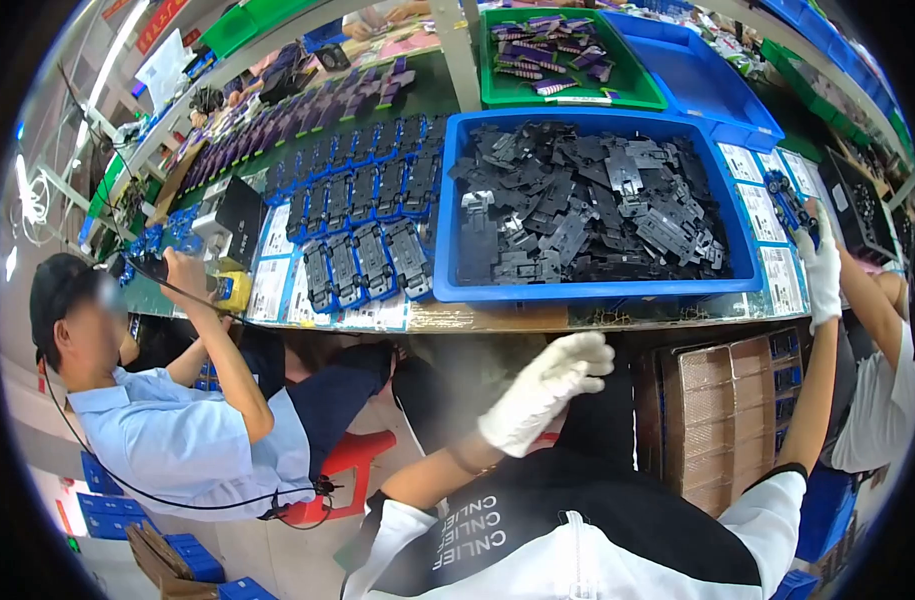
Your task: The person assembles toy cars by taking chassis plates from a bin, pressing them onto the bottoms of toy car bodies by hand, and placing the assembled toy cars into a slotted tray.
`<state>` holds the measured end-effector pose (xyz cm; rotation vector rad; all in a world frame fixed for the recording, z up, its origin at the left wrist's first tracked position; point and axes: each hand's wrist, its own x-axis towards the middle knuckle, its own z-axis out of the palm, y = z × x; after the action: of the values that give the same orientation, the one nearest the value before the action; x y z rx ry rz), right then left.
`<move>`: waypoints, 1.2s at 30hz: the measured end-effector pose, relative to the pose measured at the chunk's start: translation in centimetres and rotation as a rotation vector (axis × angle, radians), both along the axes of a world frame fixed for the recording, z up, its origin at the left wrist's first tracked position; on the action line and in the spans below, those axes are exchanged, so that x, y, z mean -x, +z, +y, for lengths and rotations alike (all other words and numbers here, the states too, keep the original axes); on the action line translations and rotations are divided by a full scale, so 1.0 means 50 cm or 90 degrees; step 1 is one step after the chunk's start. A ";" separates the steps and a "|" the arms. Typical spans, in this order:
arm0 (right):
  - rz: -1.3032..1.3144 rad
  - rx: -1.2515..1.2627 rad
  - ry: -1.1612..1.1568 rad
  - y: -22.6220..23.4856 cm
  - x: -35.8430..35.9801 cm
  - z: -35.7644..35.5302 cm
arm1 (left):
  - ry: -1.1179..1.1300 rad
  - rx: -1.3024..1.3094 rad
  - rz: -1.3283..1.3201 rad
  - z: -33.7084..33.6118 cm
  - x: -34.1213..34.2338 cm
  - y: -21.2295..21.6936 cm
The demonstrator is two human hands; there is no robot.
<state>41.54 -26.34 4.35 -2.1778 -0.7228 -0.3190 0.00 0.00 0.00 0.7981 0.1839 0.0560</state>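
Behind blue bin (597,291), green tray (632,78), purple parts (539,52)

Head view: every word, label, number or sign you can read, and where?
Black-and-white shirt: pale chest lettering, legible, not copied here.
Red banner: characters, not copied.
White paper sheets: print too small to read.
White label on green plastic bin: too small.
Black box: white print, too small.

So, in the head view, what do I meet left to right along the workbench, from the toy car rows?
Blue-and-black toy car bodies in rows, blue bin holding black plastic chassis plates, another toy car, white-gloved right hand, black box.
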 end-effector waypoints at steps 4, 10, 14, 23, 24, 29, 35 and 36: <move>-0.042 0.000 0.160 0.098 0.308 0.154 | 0.035 0.070 -0.150 -0.024 -0.044 0.004; -0.083 0.183 0.483 0.077 0.526 0.282 | 0.384 0.194 -0.127 -0.058 -0.096 0.026; -0.099 0.174 0.564 0.084 0.479 0.341 | 0.409 0.300 -0.085 0.006 -0.037 0.005; -0.031 0.485 0.174 0.024 0.211 0.539 | 0.405 0.408 -0.128 0.033 0.038 0.021; -0.093 0.350 0.169 -0.004 0.199 0.545 | 0.422 0.410 -0.128 0.034 0.047 0.024; 0.237 -0.070 0.258 -0.009 0.231 0.529 | 0.411 0.359 -0.174 0.041 0.067 0.022; 0.204 -0.021 0.393 0.075 0.486 0.448 | 0.462 0.387 -0.162 0.043 0.062 0.008; 0.014 -0.046 0.477 0.079 0.533 0.442 | 0.483 0.380 -0.140 0.042 0.052 0.000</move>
<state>14.87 -4.21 8.31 -1.6873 -1.4131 0.0704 -2.60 2.10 0.02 0.0895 0.2688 0.7681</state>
